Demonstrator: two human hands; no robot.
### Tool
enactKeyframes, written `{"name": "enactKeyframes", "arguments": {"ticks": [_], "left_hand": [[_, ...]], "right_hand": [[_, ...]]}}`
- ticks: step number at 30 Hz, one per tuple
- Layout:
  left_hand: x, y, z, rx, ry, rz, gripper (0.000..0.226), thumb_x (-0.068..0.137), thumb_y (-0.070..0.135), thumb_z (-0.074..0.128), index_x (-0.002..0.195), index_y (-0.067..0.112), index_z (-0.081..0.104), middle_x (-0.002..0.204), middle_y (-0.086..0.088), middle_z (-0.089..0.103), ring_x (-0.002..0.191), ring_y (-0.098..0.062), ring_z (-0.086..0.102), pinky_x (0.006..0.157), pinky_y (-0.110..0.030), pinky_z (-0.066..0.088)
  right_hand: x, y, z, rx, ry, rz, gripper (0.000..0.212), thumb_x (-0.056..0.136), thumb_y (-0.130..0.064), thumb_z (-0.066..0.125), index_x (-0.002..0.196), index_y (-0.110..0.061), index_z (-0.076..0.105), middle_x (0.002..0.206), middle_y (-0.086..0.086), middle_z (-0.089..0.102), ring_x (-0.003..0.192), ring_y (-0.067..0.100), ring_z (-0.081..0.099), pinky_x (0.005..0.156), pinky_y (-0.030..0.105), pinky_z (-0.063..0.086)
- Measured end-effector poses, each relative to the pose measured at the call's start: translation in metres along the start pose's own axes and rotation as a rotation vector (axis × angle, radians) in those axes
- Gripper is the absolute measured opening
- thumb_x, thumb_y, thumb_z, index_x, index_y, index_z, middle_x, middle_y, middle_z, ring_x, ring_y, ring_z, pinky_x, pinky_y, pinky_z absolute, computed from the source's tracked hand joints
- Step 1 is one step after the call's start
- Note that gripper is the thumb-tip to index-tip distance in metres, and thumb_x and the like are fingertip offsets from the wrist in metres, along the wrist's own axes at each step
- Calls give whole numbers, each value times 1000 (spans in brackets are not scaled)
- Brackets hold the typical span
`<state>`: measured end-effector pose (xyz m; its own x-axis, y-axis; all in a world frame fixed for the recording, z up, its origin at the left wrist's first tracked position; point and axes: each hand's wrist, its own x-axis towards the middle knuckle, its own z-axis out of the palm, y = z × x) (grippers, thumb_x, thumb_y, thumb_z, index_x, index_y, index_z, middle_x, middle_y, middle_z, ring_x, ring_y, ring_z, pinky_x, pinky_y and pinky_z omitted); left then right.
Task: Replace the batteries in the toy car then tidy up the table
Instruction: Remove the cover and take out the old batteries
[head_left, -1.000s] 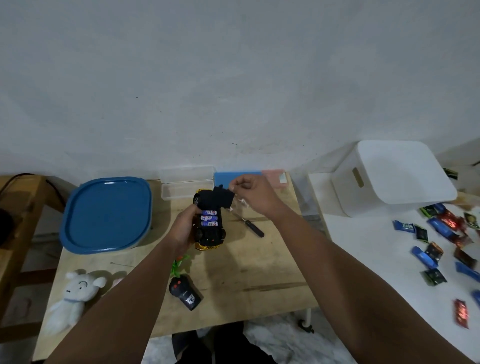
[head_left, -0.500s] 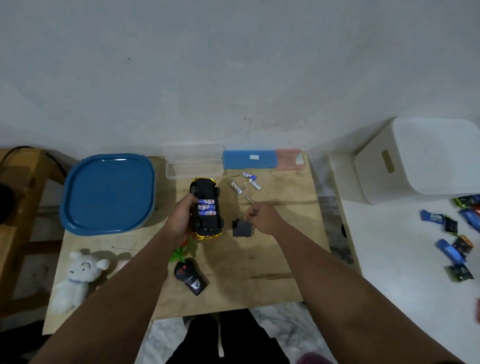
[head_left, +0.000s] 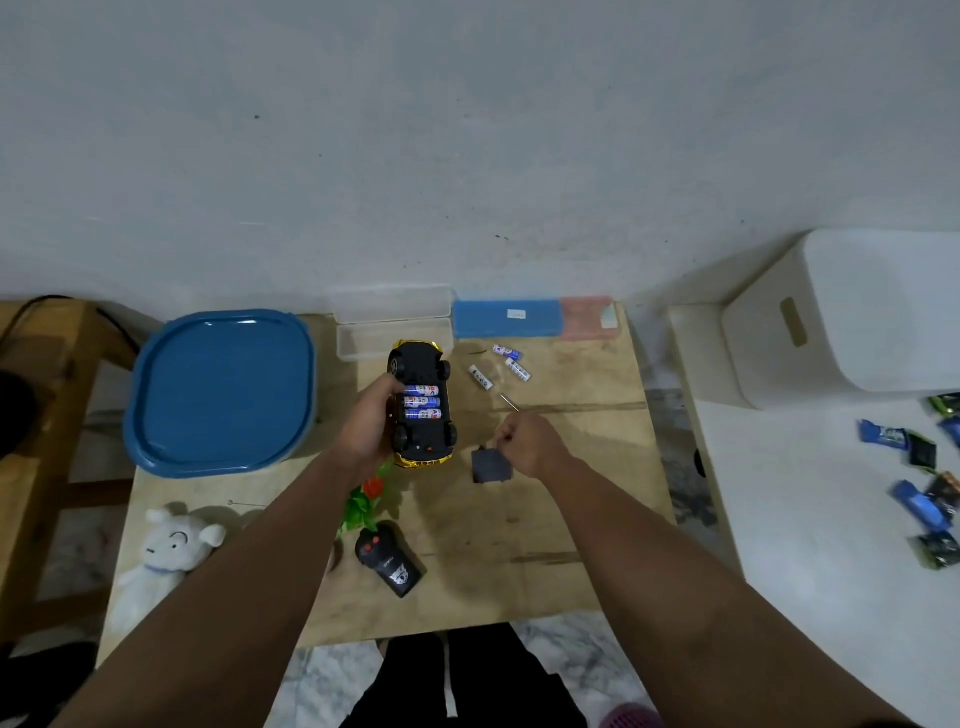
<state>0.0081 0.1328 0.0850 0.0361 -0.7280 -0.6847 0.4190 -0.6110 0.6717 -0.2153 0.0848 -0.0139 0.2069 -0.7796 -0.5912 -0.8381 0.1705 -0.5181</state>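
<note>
The yellow toy car (head_left: 423, 410) lies upside down on the wooden table (head_left: 571, 519), black underside up, with three blue-and-white batteries in its open compartment. My left hand (head_left: 366, 423) grips the car's left side. The dark battery cover (head_left: 491, 466) lies flat just right of the car. My right hand (head_left: 524, 441) is curled, with its fingertips pinching the cover's upper right corner. A thin screwdriver shaft (head_left: 509, 402) pokes out beyond that hand; its handle is hidden. Three loose batteries (head_left: 506, 364) lie farther back.
A black remote (head_left: 389, 566), a green plastic plant (head_left: 363, 499) and a white plush (head_left: 166, 551) lie near the front. A blue lid (head_left: 223, 389), a clear box (head_left: 395, 338) and a blue-pink case (head_left: 506, 318) sit behind. A white bin (head_left: 857, 312) and wrappers (head_left: 924, 467) are on the right.
My right hand brought the battery cover down from above the car and set it on the table to the car's right. My left hand stayed on the car.
</note>
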Motion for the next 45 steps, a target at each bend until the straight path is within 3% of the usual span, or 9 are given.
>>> {"name": "enactKeyframes", "arguments": {"ticks": [4,12,16,20,23,29,35,39,45], "left_hand": [[-2,2,1,1,9,-3,31,101,20,41,106,12,71,90,-6,79,76,-20,76,76,-36,63],[-30,5,1,-1,27,-12,32,101,24,43,111,11,69,96,-10,76,76,-21,76,62,-30,62],[-54,7,5,-43,-17,-17,34,102,26,42,109,7,69,85,-11,78,67,-24,76,55,-30,61],[-71,12,15,-36,-79,-16,41,102,32,43,112,4,71,84,-14,76,67,-28,74,60,-34,63],[-77,19,23,-16,-87,31,40,101,33,44,111,4,70,81,-13,74,64,-26,73,56,-29,59],[-85,25,33,33,-79,177,44,101,37,46,121,12,75,115,-24,75,91,-32,74,68,-38,62],[-89,16,30,114,-31,323,32,108,34,43,127,24,67,115,-12,77,109,-32,73,90,-45,58],[-81,9,26,239,2,395,27,109,31,45,129,29,64,113,-7,76,109,-28,71,99,-47,55],[-80,19,30,276,-8,462,30,109,22,47,132,30,63,109,3,78,106,-17,72,92,-37,53]], "right_hand": [[-7,-6,-4,-65,22,-2,26,88,-10,59,65,-22,56,88,7,73,86,24,67,79,36,55],[-44,-28,-39,-81,187,25,14,87,-18,58,84,-26,70,93,1,73,87,22,67,80,33,56],[-71,-56,-68,48,329,-109,13,89,-18,62,90,-22,74,99,-3,73,89,15,66,81,30,54],[-103,-103,-84,181,405,-295,11,90,-17,67,95,-19,77,89,-12,71,77,-5,61,70,6,44],[-117,-129,-81,165,314,-345,11,89,-19,69,91,-16,79,87,-7,75,79,4,67,76,20,54],[-130,-153,-72,202,361,-222,14,87,-25,72,94,-17,81,90,-1,77,77,11,69,71,25,55],[-141,-166,-71,774,105,90,17,87,-16,73,95,-2,69,82,10,70,66,17,68,57,32,60],[-140,-173,-59,891,68,151,15,86,-15,73,88,-1,67,77,12,71,63,20,67,62,41,63],[-137,-168,-61,934,116,112,18,84,-17,76,78,-6,63,72,10,67,63,21,67,67,43,64]]}}
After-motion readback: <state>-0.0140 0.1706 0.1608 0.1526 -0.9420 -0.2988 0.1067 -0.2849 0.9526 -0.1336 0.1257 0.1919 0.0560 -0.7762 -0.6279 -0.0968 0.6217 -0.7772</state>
